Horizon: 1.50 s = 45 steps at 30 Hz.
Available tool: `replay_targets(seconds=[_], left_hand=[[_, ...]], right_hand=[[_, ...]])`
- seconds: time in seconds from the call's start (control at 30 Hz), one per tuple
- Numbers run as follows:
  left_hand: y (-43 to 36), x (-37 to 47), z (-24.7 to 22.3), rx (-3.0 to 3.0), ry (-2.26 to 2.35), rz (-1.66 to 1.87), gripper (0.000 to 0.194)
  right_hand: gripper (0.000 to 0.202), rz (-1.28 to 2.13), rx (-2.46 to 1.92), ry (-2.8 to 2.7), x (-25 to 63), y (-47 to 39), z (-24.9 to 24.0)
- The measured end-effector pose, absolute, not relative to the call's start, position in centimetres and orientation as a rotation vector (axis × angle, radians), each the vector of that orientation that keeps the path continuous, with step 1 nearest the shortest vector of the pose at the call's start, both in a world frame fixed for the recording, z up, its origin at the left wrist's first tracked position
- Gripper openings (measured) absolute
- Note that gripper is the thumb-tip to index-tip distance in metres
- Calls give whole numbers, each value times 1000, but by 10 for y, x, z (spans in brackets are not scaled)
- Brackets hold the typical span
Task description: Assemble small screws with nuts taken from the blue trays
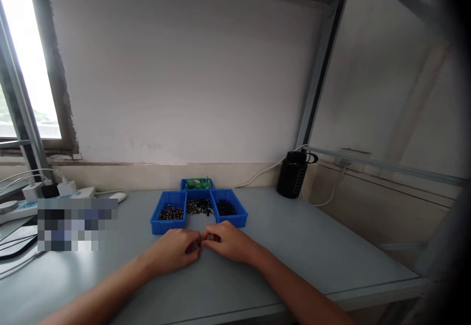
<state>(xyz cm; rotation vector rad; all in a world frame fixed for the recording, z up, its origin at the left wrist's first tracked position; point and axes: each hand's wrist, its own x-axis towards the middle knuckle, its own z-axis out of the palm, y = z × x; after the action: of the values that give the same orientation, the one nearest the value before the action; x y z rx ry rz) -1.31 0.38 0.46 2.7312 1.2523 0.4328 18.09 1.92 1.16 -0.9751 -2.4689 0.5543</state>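
My left hand (178,250) and my right hand (227,242) meet fingertip to fingertip just above the grey table, in front of the blue bins. Both are closed in a pinch. Something tiny and dark seems to sit between the fingertips, too small to name. Just beyond my left hand, a blue bin (167,228) holds many small brass-and-dark metal parts (171,212). Behind my right hand, another blue bin (239,220) contains small black parts (225,208). Between the two bins lies a loose pile of mixed small parts (199,206).
A third blue bin with green packets (197,184) stands at the back. To the right is a black bottle (291,175), with a white cable behind it. At left are a power strip (83,193) with plugs, a white mouse (118,196) and a blurred-out patch. The table (331,246) ends at the right.
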Motion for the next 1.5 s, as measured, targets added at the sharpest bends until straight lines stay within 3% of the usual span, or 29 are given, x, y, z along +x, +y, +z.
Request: replay_targets(seconds=[0.5,0.83,1.5], left_hand=[[5,-14,6,2581,1346,599,9],[3,-14,3,2668,1048,681,10],[5,-12,0,2739,1263,460,12]], right_hand=[[12,537,-1040,-2449,183,24,10],[16,456,-1022,-2591,183,24,5],[15,290,-930,-2552,177,13,13]])
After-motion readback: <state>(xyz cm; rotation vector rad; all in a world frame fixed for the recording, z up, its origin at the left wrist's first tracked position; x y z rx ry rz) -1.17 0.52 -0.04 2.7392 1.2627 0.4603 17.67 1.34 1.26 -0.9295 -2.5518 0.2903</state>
